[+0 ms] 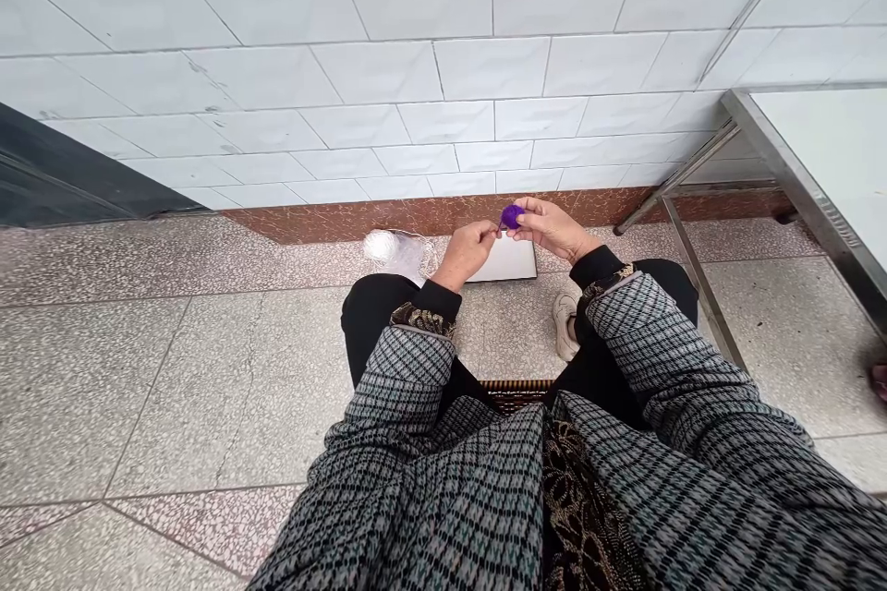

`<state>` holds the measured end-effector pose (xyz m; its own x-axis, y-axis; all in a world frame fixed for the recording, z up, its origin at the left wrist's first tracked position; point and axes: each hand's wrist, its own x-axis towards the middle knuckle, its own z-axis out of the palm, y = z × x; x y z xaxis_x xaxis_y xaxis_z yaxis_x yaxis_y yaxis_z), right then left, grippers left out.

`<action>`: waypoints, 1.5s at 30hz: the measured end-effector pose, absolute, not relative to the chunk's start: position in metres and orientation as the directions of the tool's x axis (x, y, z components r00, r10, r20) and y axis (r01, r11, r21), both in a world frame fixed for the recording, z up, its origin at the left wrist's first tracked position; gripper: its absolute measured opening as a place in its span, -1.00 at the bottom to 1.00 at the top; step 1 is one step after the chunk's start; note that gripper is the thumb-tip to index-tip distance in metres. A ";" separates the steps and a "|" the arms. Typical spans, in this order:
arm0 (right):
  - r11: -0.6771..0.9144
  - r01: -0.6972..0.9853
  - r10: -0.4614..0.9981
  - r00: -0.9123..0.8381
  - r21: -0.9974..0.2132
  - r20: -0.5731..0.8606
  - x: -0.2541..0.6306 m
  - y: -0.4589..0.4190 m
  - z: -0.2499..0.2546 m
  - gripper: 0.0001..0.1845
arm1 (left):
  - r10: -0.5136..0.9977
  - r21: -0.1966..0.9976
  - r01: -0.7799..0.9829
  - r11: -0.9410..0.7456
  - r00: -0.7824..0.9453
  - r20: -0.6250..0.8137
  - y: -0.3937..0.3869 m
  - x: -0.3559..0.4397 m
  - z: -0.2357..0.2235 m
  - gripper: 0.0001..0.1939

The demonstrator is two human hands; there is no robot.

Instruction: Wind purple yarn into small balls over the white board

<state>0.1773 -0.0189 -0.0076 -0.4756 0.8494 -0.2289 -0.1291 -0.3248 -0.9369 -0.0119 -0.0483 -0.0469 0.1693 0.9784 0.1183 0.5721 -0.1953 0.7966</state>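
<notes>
A small fuzzy bundle of purple yarn (512, 217) is held up in front of my knees. My right hand (550, 229) is closed on it, thumb and fingers pinching its right side. Just to the left, my left hand (472, 251) has its thumb and index finger pressed together on a thin dark strand that runs to the purple bundle. The far ends of the strand are hidden by my fingers. Beneath both hands a flat white box or tray (504, 260) with a dark edge lies on the floor, partly covered by my left hand.
A white ball of yarn (382, 247) with clear plastic sits on the speckled floor (200, 369) left of my hands. Ahead rises a white tiled wall (464, 69). A metal-framed table (818, 194) stands at the right, and a dark panel (69, 171) at the left.
</notes>
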 end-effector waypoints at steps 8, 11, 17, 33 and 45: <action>-0.207 0.033 0.935 -0.288 -0.978 -0.208 0.171 -0.015 -0.020 -0.82 | 0.853 0.755 0.507 -0.416 0.505 0.131 -0.060 -0.004 -0.039 -0.80; -0.234 0.124 0.912 -0.316 -0.964 -0.262 0.169 -0.017 -0.021 -0.81 | 0.853 0.712 0.509 -0.484 0.458 0.252 -0.059 -0.008 -0.038 -0.81; -0.146 0.327 0.787 -0.534 -0.934 -0.310 0.176 -0.016 -0.027 -0.78 | 0.906 0.670 0.610 -0.423 0.274 0.322 -0.054 -0.017 -0.035 -0.81; -0.303 -0.039 0.905 -0.326 -0.952 -0.275 0.173 -0.015 -0.015 -0.89 | 0.928 0.806 0.528 -0.269 0.365 0.071 -0.057 -0.003 -0.039 -0.80; -0.095 0.522 0.715 -0.556 -0.847 -0.423 0.178 -0.016 -0.024 -0.81 | 0.922 0.654 0.651 -0.386 0.277 0.270 -0.052 -0.013 -0.040 -0.84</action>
